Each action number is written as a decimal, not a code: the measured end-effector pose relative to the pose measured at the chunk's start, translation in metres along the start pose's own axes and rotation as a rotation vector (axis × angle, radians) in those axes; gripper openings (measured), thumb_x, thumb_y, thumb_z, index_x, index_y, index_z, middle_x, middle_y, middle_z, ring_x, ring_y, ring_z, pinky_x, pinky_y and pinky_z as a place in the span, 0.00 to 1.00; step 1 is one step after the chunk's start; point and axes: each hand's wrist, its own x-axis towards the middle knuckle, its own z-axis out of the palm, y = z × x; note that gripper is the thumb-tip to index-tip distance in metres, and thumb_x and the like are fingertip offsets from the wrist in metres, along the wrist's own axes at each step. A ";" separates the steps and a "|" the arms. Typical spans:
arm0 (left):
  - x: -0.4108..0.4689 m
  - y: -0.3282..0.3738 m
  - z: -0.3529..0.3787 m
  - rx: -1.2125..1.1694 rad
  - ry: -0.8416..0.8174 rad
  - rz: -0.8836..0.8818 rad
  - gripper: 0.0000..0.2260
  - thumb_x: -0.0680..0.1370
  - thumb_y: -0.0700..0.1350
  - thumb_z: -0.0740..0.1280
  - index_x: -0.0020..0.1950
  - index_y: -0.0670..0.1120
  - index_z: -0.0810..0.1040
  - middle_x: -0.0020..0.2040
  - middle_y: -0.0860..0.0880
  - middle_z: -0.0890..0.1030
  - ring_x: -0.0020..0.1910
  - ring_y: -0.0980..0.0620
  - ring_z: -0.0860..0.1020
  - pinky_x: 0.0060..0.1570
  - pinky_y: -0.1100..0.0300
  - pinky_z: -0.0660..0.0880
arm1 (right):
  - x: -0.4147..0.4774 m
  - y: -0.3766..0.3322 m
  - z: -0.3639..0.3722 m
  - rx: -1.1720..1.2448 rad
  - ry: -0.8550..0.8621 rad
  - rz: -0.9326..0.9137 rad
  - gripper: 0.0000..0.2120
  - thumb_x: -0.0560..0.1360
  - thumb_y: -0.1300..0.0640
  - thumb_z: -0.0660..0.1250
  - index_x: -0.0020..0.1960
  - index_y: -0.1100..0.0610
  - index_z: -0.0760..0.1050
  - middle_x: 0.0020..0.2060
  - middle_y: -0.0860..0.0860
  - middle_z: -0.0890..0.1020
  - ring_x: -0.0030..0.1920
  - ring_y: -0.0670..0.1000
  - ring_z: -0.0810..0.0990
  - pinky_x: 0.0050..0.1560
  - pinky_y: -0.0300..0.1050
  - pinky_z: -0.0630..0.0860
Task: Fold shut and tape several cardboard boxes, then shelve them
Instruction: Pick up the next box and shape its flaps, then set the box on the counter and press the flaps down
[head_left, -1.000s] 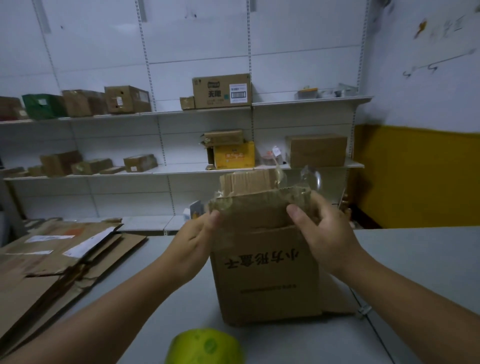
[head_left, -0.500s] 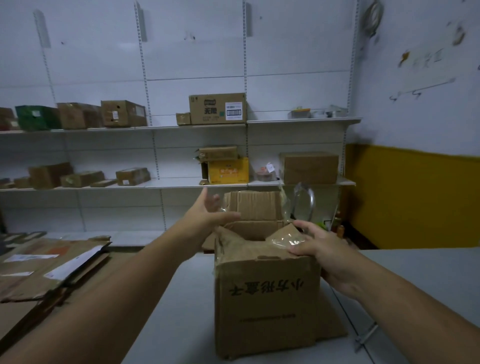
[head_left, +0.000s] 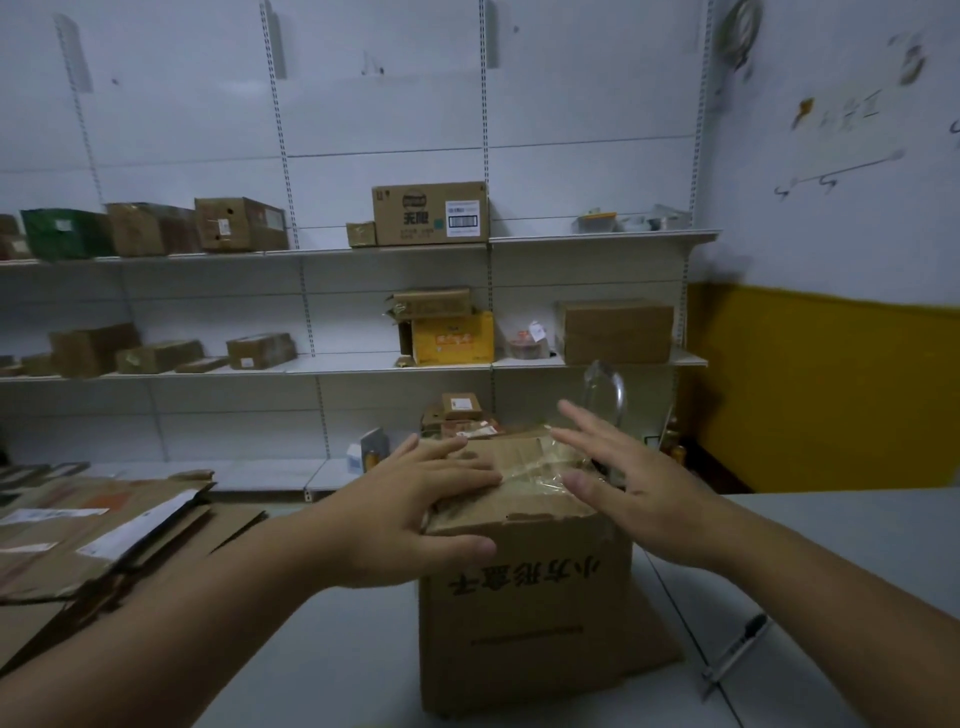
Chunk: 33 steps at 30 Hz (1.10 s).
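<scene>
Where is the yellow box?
In the head view, the yellow box sits on the middle shelf, near the centre of the picture. It is under a crumpled brown box and left of a big brown box.

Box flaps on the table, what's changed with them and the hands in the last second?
The top flaps went from upright to folded down. The left hand let go of the near one, reached across and now presses flat on top. The right hand also let go and is open over the right edge. The cardboard box stayed in place on the table.
</scene>
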 end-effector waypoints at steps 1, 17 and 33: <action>0.000 0.001 0.002 0.012 0.038 0.027 0.28 0.74 0.66 0.60 0.73 0.64 0.57 0.72 0.67 0.56 0.70 0.69 0.43 0.74 0.53 0.41 | 0.002 0.000 -0.003 -0.082 -0.066 -0.041 0.32 0.72 0.35 0.49 0.75 0.43 0.56 0.74 0.36 0.50 0.73 0.36 0.47 0.74 0.45 0.51; -0.008 -0.006 0.020 -0.205 0.186 0.000 0.36 0.66 0.72 0.58 0.72 0.69 0.49 0.68 0.77 0.39 0.69 0.71 0.34 0.72 0.46 0.47 | 0.011 -0.006 -0.007 0.234 -0.169 0.132 0.21 0.78 0.59 0.61 0.70 0.45 0.67 0.63 0.42 0.71 0.59 0.44 0.74 0.61 0.44 0.73; -0.120 -0.045 0.022 -0.219 -0.017 -0.410 0.14 0.77 0.48 0.67 0.62 0.54 0.77 0.56 0.56 0.80 0.54 0.61 0.78 0.61 0.57 0.75 | -0.070 -0.094 0.093 0.186 -0.212 -0.027 0.26 0.65 0.26 0.60 0.54 0.42 0.74 0.45 0.39 0.80 0.47 0.38 0.78 0.51 0.40 0.76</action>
